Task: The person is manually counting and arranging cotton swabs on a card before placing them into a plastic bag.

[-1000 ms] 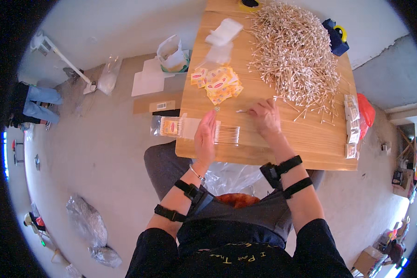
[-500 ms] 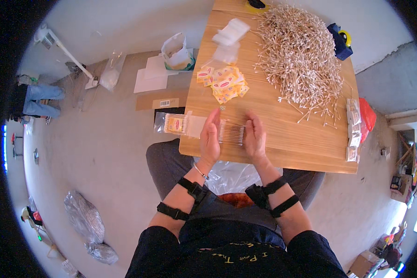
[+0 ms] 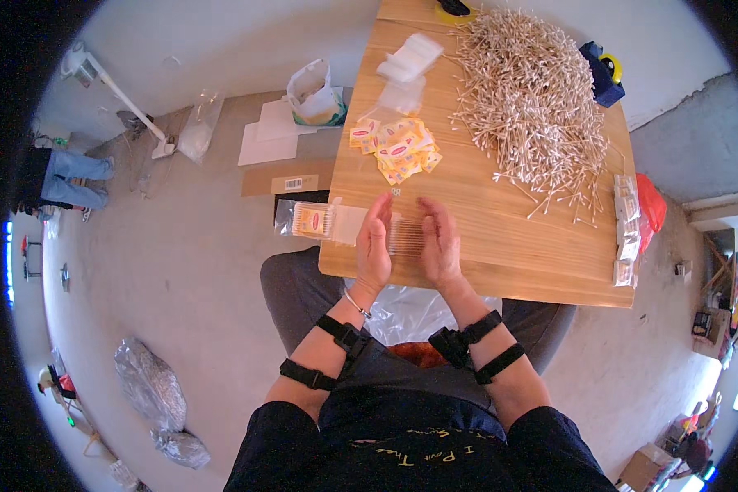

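A flat row of cotton swabs [image 3: 406, 235] lies on the near part of the wooden table, side by side. My left hand [image 3: 374, 250] stands on edge at the row's left end, its fingers stretched out. Opposite it, my right hand [image 3: 440, 244] is upright at the right end, fingers extended, palm facing the row. Left of my left hand lies a whitish card [image 3: 349, 225], partly hidden by that hand. Past the card, a clear bag of swabs with a yellow label [image 3: 311, 220] overhangs the table's left edge.
A big heap of loose cotton swabs [image 3: 533, 107] covers the far right of the table [image 3: 500, 262]. Yellow printed cards [image 3: 402, 149] and clear plastic sleeves [image 3: 410, 57] lie at the left. Filled packs [image 3: 626, 221] line the right edge. A dark tape dispenser [image 3: 603, 75] stands behind.
My right hand has moved left, closer to my left hand, and the row of swabs between them is narrower. My left hand has hardly moved.
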A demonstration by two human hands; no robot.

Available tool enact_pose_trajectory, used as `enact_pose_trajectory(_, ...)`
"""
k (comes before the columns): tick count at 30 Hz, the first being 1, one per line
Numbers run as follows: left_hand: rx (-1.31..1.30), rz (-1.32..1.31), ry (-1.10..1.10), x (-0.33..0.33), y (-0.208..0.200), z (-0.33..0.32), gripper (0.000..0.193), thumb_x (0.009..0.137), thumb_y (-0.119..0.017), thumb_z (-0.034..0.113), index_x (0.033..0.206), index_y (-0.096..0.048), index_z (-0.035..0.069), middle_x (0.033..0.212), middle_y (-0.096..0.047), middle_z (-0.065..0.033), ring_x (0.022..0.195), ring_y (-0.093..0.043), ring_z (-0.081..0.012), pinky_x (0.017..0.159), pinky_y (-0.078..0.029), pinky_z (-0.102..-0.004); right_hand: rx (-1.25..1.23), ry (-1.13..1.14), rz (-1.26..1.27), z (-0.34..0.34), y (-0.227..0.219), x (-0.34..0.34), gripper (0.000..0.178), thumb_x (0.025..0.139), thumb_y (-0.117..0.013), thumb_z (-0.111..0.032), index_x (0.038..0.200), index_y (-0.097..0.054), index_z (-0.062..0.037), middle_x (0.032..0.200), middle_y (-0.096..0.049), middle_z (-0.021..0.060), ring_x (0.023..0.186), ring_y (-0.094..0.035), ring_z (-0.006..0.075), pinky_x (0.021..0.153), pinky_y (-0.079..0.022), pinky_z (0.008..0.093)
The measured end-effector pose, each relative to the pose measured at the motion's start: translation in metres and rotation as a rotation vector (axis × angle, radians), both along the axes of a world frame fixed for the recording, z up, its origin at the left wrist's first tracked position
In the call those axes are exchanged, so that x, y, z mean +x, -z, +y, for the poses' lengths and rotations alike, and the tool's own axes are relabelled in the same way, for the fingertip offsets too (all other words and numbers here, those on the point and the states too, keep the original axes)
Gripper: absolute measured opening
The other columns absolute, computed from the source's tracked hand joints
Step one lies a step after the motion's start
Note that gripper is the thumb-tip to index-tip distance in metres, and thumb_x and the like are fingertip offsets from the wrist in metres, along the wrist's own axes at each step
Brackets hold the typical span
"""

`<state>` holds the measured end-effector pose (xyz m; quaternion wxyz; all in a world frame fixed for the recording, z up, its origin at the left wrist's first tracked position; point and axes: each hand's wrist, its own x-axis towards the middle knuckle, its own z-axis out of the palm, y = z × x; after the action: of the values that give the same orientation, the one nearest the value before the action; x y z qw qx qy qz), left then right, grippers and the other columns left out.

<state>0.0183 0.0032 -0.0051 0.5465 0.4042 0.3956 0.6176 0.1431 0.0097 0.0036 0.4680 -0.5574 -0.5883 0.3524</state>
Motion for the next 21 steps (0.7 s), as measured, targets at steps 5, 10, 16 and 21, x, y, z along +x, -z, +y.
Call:
enact_pose_trajectory(5, 0.005, -0.005, -0.003, -0.001, 0.004, 0.000, 0.067, 0.101, -0.034, 0.047, 0.141, -0.032, -0.006, 0.145, -0.037, -0.0177, 0.135, -0.034, -0.0253, 0.114, -0.024, -0.0358, 0.028, 0.130, 0.278, -0.010, -0.002, -0.008, 0.036, 0.102, -0.035, -0.020, 0.127, -0.049, 0.0025, 0.128, -0.054, 0.0143, 0.122, -0.047, 0.0218, 0.105, -0.033, 0.0329)
enact_pose_trajectory(10, -0.022, 0.036, 0.020, 0.000, -0.003, 0.000, 0.070, 0.099, -0.035, 0.051, 0.141, -0.034, -0.004, 0.144, -0.038, -0.0170, 0.135, -0.034, -0.0250, 0.114, -0.024, -0.0358, 0.008, 0.048, 0.316, -0.012, -0.003, -0.015, 0.040, 0.102, -0.034, -0.021, 0.132, -0.045, 0.0043, 0.133, -0.050, 0.0167, 0.127, -0.043, 0.0253, 0.109, -0.030, 0.0349)
enact_pose_trajectory(16, -0.008, 0.006, 0.030, -0.001, 0.001, 0.001, 0.070, 0.099, -0.036, 0.052, 0.141, -0.035, -0.003, 0.144, -0.039, -0.0163, 0.136, -0.035, -0.0244, 0.114, -0.024, -0.0355, 0.009, 0.002, 0.243, -0.011, 0.005, -0.008, 0.044, 0.095, -0.049, -0.014, 0.134, -0.042, 0.0031, 0.139, -0.044, 0.0204, 0.135, -0.036, 0.0327, 0.112, -0.026, 0.0393)
enact_pose_trajectory(21, -0.038, -0.078, -0.013, -0.004, 0.009, 0.000, 0.068, 0.099, -0.036, 0.050, 0.141, -0.034, -0.003, 0.144, -0.038, -0.0167, 0.136, -0.035, -0.0247, 0.114, -0.024, -0.0358, 0.166, -0.179, -0.430, -0.026, -0.016, 0.011, 0.073, 0.076, -0.069, -0.012, 0.139, -0.034, 0.0010, 0.147, -0.031, 0.0215, 0.139, -0.023, 0.0397, 0.114, -0.023, 0.0457)
